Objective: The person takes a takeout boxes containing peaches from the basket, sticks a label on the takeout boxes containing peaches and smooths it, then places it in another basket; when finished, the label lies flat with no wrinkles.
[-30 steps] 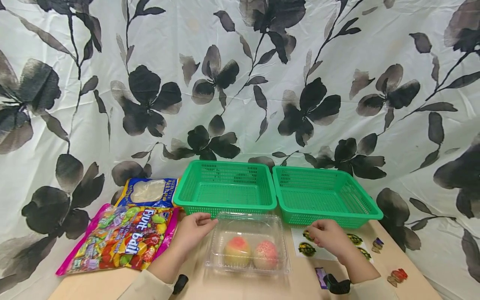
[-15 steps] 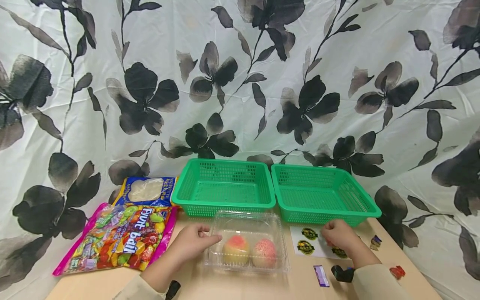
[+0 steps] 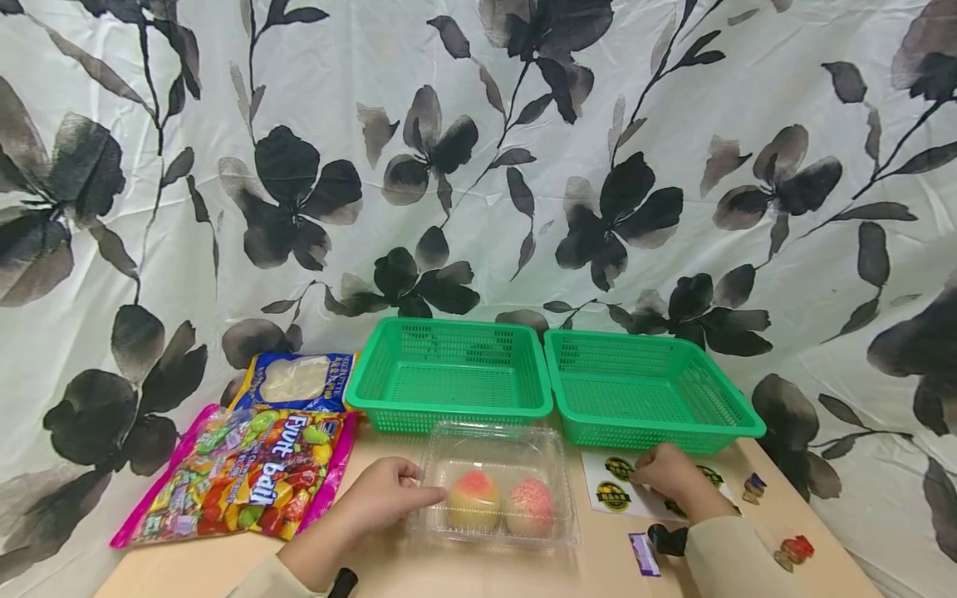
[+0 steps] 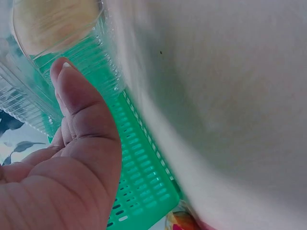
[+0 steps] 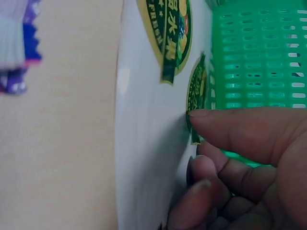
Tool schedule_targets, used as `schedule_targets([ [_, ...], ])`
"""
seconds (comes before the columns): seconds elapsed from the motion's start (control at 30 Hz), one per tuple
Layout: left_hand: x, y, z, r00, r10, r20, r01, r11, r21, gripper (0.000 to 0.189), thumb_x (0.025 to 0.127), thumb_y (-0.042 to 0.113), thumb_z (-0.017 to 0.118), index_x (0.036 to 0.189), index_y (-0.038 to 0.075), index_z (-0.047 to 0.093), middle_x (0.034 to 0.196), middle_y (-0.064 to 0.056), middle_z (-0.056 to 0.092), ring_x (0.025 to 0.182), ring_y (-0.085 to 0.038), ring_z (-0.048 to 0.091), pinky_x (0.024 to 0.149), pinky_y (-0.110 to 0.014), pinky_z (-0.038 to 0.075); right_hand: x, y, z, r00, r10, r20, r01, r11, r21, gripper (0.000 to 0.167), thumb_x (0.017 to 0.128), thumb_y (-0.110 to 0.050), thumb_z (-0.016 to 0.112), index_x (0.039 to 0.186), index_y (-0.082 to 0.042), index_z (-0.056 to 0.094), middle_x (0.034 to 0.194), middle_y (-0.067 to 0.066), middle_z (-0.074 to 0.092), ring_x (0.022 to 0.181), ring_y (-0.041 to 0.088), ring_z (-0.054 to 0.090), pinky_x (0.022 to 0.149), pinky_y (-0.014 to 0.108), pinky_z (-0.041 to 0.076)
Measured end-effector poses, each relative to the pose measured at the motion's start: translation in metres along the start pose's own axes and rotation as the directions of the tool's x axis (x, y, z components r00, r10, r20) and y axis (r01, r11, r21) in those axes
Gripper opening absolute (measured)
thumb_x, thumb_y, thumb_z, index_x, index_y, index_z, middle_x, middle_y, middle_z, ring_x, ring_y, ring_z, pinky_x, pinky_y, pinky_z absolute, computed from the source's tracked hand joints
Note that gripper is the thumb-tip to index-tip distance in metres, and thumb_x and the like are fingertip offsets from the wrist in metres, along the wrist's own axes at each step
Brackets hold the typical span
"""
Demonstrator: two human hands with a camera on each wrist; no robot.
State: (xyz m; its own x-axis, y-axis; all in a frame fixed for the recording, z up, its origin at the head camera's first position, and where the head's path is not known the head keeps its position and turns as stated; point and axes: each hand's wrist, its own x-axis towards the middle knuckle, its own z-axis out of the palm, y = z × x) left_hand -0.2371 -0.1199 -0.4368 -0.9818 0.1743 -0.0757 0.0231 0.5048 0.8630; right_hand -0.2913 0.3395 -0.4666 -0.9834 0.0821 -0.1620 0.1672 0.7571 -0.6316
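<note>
A clear plastic clamshell box [image 3: 493, 453] holding two peaches, one yellow with a red top [image 3: 474, 501] and one speckled pink [image 3: 530, 507], stands mid-table. My left hand [image 3: 381, 496] is at the box's left side, thumb stretched out and overlapping its wall. To the right, a white sheet of round black-and-gold stickers [image 3: 598, 477] lies on the table. My right hand [image 3: 669, 477] is over this sheet, its fingers curled. In the right wrist view my thumb tip meets the edge of one sticker [image 5: 195, 98], with the forefinger bent close below it.
Two green plastic baskets [image 3: 449, 411] [image 3: 650, 436] stand side by side behind the box and sheet. At left lie a pink candy bag [image 3: 239, 473] and a blue-yellow packet [image 3: 299, 382]. Wrapped sweets lie at right: purple [image 3: 645, 554], dark [image 3: 753, 488] and red [image 3: 796, 548].
My left hand has come nearer along the box's left side, from its far corner. My right fingertips have shifted slightly right, uncovering the upper-left sticker.
</note>
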Motion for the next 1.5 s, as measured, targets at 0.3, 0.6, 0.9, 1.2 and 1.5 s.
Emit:
schedule_targets([
  [0.3, 0.000, 0.000, 0.002, 1.000, -0.023, -0.015, 0.023, 1.000, -0.008, 0.052, 0.076, 0.032, 0.089, 0.104, -0.004, 0.066, 0.089, -0.007, 0.062, 0.078, -0.018, 0.057, 0.064, -0.031, 0.051, 0.003, 0.001, 0.003, 0.999, 0.023, 0.022, -0.024, 1.000, 0.021, 0.028, 0.088, -0.007, 0.069, 0.064, -0.011, 0.056, 0.062, -0.003, 0.046, 0.050, 0.011, 0.038, 0.049, 0.028, 0.037],
  [0.6, 0.000, 0.002, 0.002, 0.999, -0.033, -0.002, 0.033, 0.999, -0.033, 0.050, 0.077, 0.031, 0.090, 0.105, -0.003, 0.065, 0.090, -0.007, 0.060, 0.080, -0.019, 0.055, 0.065, -0.031, 0.050, -0.002, 0.004, -0.002, 0.999, -0.041, 0.020, 0.039, 0.997, 0.069, 0.037, 0.095, -0.007, 0.052, 0.061, -0.015, 0.040, 0.056, -0.003, 0.038, 0.050, 0.013, 0.036, 0.049, 0.030, 0.036],
  [0.9, 0.002, 0.000, 0.001, 1.000, -0.024, 0.007, 0.024, 0.999, -0.045, 0.048, 0.078, 0.029, 0.089, 0.103, -0.004, 0.066, 0.087, -0.007, 0.059, 0.077, -0.018, 0.054, 0.062, -0.031, 0.049, -0.007, 0.005, -0.002, 0.999, -0.026, 0.030, 0.020, 0.984, 0.176, 0.027, 0.099, -0.011, 0.045, 0.075, -0.004, 0.054, 0.061, 0.003, 0.048, 0.058, 0.017, 0.045, 0.054, 0.032, 0.042],
  [1.2, 0.002, 0.000, 0.003, 0.999, -0.023, -0.035, 0.022, 0.999, -0.039, 0.050, 0.079, 0.033, 0.088, 0.106, -0.004, 0.068, 0.089, -0.006, 0.064, 0.077, -0.017, 0.058, 0.064, -0.031, 0.052, -0.013, 0.006, -0.001, 1.000, -0.011, 0.020, 0.007, 0.979, 0.202, 0.024, 0.103, -0.014, 0.044, 0.089, 0.002, 0.056, 0.068, 0.008, 0.055, 0.064, 0.020, 0.050, 0.056, 0.033, 0.044],
  [1.5, 0.004, 0.000, -0.001, 0.991, -0.015, -0.135, 0.019, 0.999, 0.031, 0.065, 0.079, 0.040, 0.087, 0.123, -0.004, 0.068, 0.096, -0.004, 0.072, 0.087, -0.017, 0.067, 0.075, -0.034, 0.060, -0.018, 0.000, -0.006, 0.999, -0.032, 0.016, 0.028, 0.978, 0.207, 0.024, 0.104, -0.015, 0.047, 0.089, 0.002, 0.056, 0.074, 0.009, 0.056, 0.069, 0.022, 0.051, 0.058, 0.035, 0.045],
])
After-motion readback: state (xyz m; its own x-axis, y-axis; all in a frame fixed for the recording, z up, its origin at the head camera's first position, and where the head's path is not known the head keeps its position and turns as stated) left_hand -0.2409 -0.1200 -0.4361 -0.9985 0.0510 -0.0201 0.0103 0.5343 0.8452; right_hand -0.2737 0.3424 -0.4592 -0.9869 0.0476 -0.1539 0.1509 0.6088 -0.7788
